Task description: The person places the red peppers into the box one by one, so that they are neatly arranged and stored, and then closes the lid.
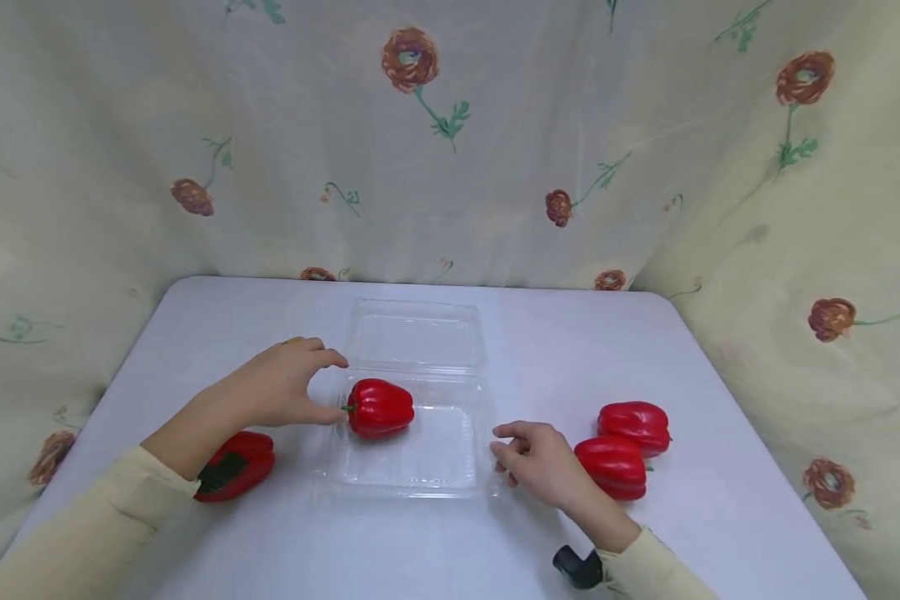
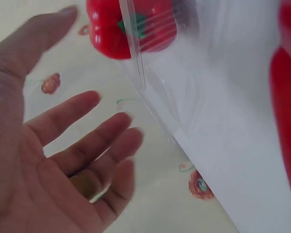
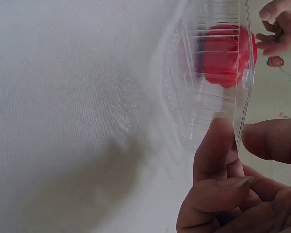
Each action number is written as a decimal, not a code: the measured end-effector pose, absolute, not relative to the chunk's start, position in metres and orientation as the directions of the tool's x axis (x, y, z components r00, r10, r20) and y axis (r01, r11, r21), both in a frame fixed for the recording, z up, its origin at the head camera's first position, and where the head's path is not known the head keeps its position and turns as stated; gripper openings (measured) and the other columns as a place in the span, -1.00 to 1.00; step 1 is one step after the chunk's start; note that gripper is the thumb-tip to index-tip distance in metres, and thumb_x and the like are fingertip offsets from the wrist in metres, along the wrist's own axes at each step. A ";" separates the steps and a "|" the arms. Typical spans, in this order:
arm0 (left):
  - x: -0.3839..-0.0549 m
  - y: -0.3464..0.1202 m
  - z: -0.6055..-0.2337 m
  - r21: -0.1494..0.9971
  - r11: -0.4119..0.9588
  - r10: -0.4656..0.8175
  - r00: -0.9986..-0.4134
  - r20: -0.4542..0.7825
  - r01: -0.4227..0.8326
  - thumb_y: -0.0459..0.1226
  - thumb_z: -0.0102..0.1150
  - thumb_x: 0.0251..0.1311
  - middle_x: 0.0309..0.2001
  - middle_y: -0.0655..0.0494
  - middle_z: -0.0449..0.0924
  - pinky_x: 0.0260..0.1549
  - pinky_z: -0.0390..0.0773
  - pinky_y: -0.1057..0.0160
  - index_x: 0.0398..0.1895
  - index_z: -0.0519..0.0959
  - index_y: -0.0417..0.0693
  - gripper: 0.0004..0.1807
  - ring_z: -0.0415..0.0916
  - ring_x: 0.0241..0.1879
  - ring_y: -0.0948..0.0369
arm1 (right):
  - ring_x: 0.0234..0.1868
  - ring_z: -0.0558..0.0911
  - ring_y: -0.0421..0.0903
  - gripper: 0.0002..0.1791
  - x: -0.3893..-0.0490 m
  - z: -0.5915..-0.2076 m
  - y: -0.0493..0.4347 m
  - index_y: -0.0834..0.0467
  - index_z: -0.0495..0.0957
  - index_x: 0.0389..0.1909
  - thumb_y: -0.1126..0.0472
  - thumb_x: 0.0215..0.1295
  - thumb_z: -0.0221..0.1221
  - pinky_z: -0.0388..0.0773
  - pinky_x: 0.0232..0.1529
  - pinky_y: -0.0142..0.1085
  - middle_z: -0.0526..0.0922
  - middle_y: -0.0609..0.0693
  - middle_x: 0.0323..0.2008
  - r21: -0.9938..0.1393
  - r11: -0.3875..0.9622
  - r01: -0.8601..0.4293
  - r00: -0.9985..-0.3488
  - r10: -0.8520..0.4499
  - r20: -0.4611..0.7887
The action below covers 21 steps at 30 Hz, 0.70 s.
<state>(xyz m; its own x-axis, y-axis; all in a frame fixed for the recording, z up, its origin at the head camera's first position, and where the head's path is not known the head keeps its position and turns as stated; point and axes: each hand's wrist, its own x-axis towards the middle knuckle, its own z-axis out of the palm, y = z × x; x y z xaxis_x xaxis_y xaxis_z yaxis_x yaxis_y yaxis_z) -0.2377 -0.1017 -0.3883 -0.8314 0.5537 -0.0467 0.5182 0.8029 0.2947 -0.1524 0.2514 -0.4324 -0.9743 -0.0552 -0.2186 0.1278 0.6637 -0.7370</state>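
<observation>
A red bell pepper (image 1: 380,408) lies on its side in the left part of a clear plastic clamshell container (image 1: 442,450), its green stem facing left. My left hand (image 1: 285,383) is at that stem end, thumb and fingers spread wide; in the left wrist view the palm holds nothing and the pepper shows through the container wall. At the container's right edge is my right hand (image 1: 536,462). In the right wrist view its thumb and index finger pinch the clear rim (image 3: 247,92), the other fingers curled below.
The container's lid (image 1: 417,333) lies folded back toward the table's far edge. Another red bell pepper (image 1: 243,467) sits under my left forearm, partly hidden. Two more peppers, a far one (image 1: 633,427) and a nearer one (image 1: 611,468), rest beside my right wrist. Floral cloth (image 1: 495,125) hangs behind the white table (image 1: 420,558).
</observation>
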 end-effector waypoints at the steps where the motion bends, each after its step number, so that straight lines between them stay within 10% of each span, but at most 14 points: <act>1: -0.237 -0.105 -0.388 0.299 0.809 0.544 -0.837 -0.059 0.506 0.13 0.48 -0.09 -0.03 0.03 0.56 -0.14 0.62 0.03 0.19 0.55 0.02 -0.24 0.50 -0.08 0.11 | -0.54 0.60 -0.08 -0.61 -0.152 -0.432 0.251 0.25 0.57 0.11 0.20 0.31 0.28 0.63 -0.40 -0.27 0.62 -0.04 -0.49 -0.738 0.663 0.125 -0.975 -0.057 -0.216; 21: -0.200 -0.178 -0.390 0.433 0.848 0.448 -0.850 -0.276 0.306 0.13 0.60 -0.33 0.08 -0.15 0.50 -0.37 0.68 0.10 0.23 0.47 -0.13 -0.01 0.44 0.06 -0.11 | -0.55 0.59 -0.08 -0.61 -0.152 -0.438 0.251 0.25 0.58 0.11 0.20 0.30 0.29 0.62 -0.41 -0.29 0.62 -0.05 -0.51 -0.745 0.652 0.140 -0.979 -0.022 -0.204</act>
<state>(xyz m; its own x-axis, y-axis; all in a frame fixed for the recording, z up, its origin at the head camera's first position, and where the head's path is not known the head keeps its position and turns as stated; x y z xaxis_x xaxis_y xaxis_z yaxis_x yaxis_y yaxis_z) -0.2003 -0.1783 -0.3897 -0.8504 0.4479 -0.2761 0.3058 0.8478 0.4332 -0.1524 0.2515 -0.4379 -0.9787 -0.0224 -0.2042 0.1405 0.6521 -0.7450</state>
